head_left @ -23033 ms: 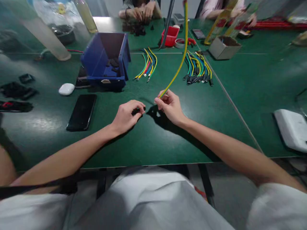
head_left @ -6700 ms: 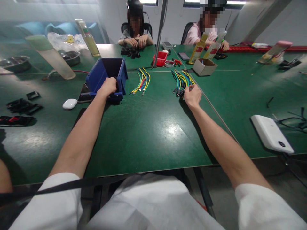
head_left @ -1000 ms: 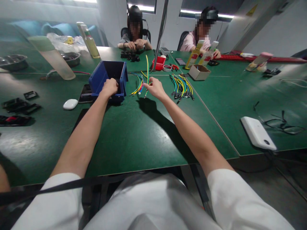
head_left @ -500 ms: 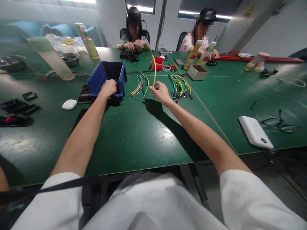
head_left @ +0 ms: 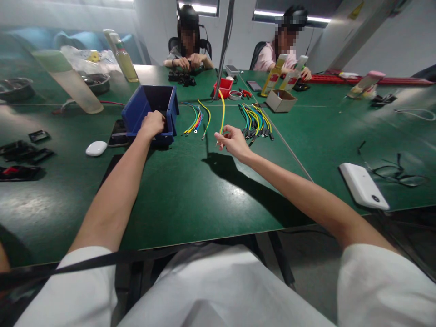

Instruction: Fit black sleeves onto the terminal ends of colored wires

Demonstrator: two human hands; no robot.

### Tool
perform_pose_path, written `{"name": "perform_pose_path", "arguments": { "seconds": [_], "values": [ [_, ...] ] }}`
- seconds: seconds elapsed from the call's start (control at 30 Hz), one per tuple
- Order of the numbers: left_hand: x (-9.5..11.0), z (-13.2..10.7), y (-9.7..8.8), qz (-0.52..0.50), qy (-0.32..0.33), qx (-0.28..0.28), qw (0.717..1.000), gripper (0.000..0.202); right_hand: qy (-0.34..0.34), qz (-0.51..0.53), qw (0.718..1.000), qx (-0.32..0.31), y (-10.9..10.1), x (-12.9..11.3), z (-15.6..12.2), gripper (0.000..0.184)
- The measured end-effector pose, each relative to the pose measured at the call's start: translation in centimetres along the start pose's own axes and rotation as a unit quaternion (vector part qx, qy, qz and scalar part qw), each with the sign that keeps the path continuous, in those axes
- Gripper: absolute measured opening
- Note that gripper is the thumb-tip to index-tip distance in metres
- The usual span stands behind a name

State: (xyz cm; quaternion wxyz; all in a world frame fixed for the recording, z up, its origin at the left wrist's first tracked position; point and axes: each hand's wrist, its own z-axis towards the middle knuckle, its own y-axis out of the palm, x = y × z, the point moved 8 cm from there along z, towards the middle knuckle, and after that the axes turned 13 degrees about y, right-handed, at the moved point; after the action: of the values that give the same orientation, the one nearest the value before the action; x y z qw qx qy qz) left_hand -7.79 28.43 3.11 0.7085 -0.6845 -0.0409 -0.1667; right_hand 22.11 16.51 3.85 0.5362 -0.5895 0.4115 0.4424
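Observation:
My left hand (head_left: 153, 123) reaches into the front of a blue plastic bin (head_left: 136, 106); its fingertips are hidden inside, so what they touch cannot be seen. Pinched between thumb and fingers, a yellow-green wire (head_left: 223, 111) rises from my right hand (head_left: 233, 141), which hovers above the green table. A metal end of that wire pokes out below the fingers. Between the bin and this hand lie a few loose wires (head_left: 195, 120) in several colours. Right of the hand is a bunch of wires (head_left: 255, 120) with black sleeves at their near ends.
A white box (head_left: 281, 101), a red container (head_left: 224, 88) and bottles (head_left: 274, 75) stand farther back. To the left are a white case (head_left: 96, 148) and black parts (head_left: 23, 152); to the right, a white power bank (head_left: 363, 186) and glasses (head_left: 395, 175). Two people sit opposite.
My right hand has come slightly nearer to me and to the right, carrying the yellow-green wire. My left hand stays in the bin.

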Motion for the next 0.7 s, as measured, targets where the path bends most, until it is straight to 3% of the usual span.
{"name": "perform_pose_path", "arguments": {
  "seconds": [0.13,0.33,0.5,0.7],
  "values": [
    [0.1,-0.1,-0.3,0.048,-0.008,0.0,0.999,0.037,0.022,0.057,0.998,-0.015,0.8,0.2,-2.0,0.036],
    [0.3,-0.3,-0.4,0.041,-0.018,-0.004,0.999,0.038,0.053,0.14,0.989,-0.003,2.6,1.5,-4.3,0.033],
    [0.6,-0.5,-0.5,0.043,-0.012,-0.011,0.999,0.036,0.041,0.143,0.989,0.011,3.5,3.0,-4.8,0.034],
    [0.8,-0.2,-0.4,0.073,-0.003,-0.021,0.997,0.037,0.032,0.154,0.988,0.001,3.6,3.2,-4.7,0.034]
  ]
}}
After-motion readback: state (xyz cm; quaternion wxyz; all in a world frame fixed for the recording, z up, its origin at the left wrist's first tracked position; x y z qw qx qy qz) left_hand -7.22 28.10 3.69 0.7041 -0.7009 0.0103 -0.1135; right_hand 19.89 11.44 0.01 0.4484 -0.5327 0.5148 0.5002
